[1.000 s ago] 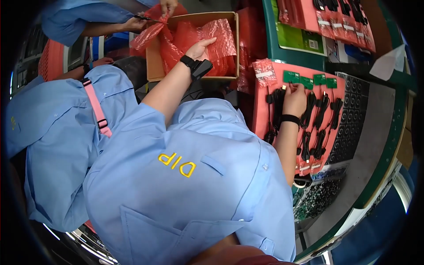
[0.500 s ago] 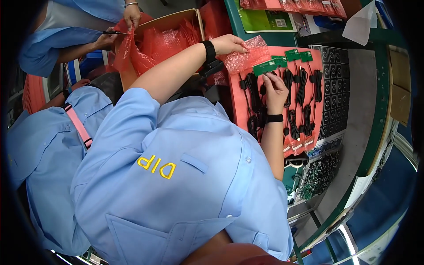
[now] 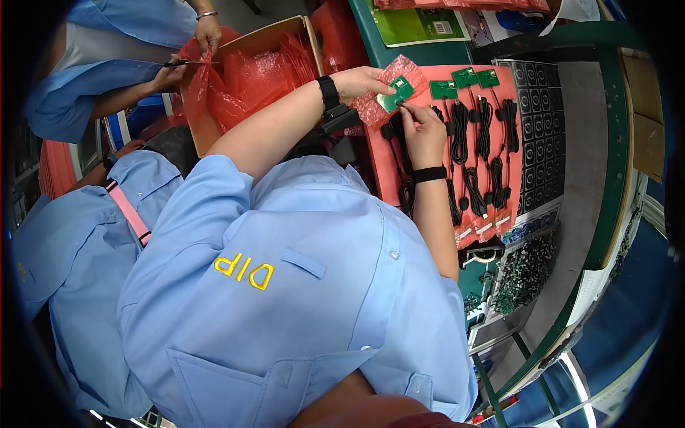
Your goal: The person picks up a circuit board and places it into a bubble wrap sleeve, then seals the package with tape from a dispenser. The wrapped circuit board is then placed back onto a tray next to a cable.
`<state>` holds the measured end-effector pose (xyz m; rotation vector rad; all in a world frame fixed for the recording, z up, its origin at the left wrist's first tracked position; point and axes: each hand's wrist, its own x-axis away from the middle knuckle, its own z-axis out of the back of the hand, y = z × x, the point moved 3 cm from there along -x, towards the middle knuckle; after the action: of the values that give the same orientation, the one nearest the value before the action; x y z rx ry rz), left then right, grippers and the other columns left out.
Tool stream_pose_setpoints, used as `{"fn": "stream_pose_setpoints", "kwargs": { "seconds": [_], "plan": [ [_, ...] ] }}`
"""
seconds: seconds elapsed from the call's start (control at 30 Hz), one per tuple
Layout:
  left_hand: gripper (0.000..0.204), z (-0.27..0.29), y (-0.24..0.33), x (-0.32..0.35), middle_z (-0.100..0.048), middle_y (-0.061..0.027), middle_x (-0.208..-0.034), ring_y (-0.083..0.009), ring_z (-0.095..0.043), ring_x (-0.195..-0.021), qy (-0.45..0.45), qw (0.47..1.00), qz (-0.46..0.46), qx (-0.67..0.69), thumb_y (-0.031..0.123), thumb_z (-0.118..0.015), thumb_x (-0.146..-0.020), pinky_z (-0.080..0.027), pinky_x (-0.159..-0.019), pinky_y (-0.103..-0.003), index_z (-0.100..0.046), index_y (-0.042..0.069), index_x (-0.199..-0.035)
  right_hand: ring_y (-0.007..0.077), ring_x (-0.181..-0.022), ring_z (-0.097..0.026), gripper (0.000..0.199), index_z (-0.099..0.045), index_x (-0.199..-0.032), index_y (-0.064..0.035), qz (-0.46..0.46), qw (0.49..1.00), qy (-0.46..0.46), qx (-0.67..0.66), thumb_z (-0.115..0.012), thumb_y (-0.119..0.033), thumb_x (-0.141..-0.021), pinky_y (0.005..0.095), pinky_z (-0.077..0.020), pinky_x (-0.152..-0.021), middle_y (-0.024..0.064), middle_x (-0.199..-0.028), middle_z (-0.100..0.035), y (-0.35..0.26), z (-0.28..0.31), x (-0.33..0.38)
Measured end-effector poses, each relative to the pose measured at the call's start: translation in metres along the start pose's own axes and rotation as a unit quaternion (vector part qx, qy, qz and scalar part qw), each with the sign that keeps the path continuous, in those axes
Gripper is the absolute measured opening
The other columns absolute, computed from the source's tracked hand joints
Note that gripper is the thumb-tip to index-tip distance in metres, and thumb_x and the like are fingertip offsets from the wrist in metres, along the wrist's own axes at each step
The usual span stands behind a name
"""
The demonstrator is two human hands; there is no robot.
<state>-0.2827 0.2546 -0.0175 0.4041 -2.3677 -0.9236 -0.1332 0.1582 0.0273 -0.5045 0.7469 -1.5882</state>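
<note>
At upper centre, I have the left hand (image 3: 357, 83) pinching red wrap (image 3: 370, 111) behind a green board (image 3: 397, 92); my right hand (image 3: 426, 135) pinches the board's lower edge.

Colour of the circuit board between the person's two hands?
Green: the circuit board shows best in the head view, the only one.

Yellow lettering (image 3: 244, 272) on blue shirt (image 3: 314, 314), barcode (image 3: 443, 28) on green packet (image 3: 407, 27)

One head-worn fisheye looks down from close above.
</note>
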Motion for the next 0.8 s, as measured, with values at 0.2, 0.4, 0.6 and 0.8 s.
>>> {"fn": "stream_pose_setpoints", "kwargs": {
  "seconds": [0.2, 0.4, 0.6, 0.8],
  "plan": [
    [0.034, 0.02, -0.012, -0.012, -0.059, -0.008, -0.111, -0.0155, -0.059, -0.099, 0.009, 0.996, 0.084, 0.033, 0.007, -0.052, -0.089, -0.051, -0.086, -0.032, -0.046, 0.004, -0.123, 0.0248, -0.069, -0.061, 0.018, -0.067, -0.096, -0.0073, 0.162, 0.966, 0.121, 0.161, -0.067, -0.011, -0.079, 0.0317, -0.0496, -0.064, 0.0096, -0.081, -0.063, -0.037, 0.014, -0.007],
    [0.036, 0.01, -0.007, -0.004, -0.057, -0.0088, -0.112, -0.0186, -0.06, -0.097, 0.031, 0.996, 0.061, 0.064, 0.003, -0.049, -0.089, -0.052, -0.085, -0.036, -0.044, 0.006, -0.125, 0.0213, -0.071, -0.063, 0.021, -0.065, -0.098, -0.0053, 0.298, 0.94, 0.054, 0.156, -0.069, -0.01, -0.077, 0.0298, -0.0502, -0.067, 0.0091, -0.079, -0.064, -0.048, 0.006, 0.005],
    [0.037, -0.015, 0.002, 0.02, -0.056, -0.0112, -0.11, -0.0222, -0.061, -0.095, 0.032, 0.997, 0.004, 0.069, 0.003, -0.048, -0.09, -0.055, -0.08, -0.041, -0.042, 0.009, -0.125, 0.013, -0.07, -0.061, 0.034, -0.061, -0.105, -0.0006, -0.134, 0.957, -0.061, -0.249, -0.072, -0.012, -0.075, 0.0255, -0.0486, -0.063, 0.0075, -0.078, -0.063, 0.014, -0.028, -0.001],
    [0.04, -0.021, 0.0, 0.033, -0.057, -0.0085, -0.111, -0.0214, -0.06, -0.097, 0.052, 0.992, -0.035, 0.111, 0.006, -0.05, -0.09, -0.055, -0.081, -0.041, -0.039, 0.011, -0.128, 0.0126, -0.071, -0.06, 0.039, -0.06, -0.107, 0.0008, -0.163, 0.984, -0.033, -0.067, -0.074, -0.01, -0.072, 0.025, -0.0493, -0.065, 0.0076, -0.082, -0.065, -0.006, -0.016, -0.01]
  ]
}}
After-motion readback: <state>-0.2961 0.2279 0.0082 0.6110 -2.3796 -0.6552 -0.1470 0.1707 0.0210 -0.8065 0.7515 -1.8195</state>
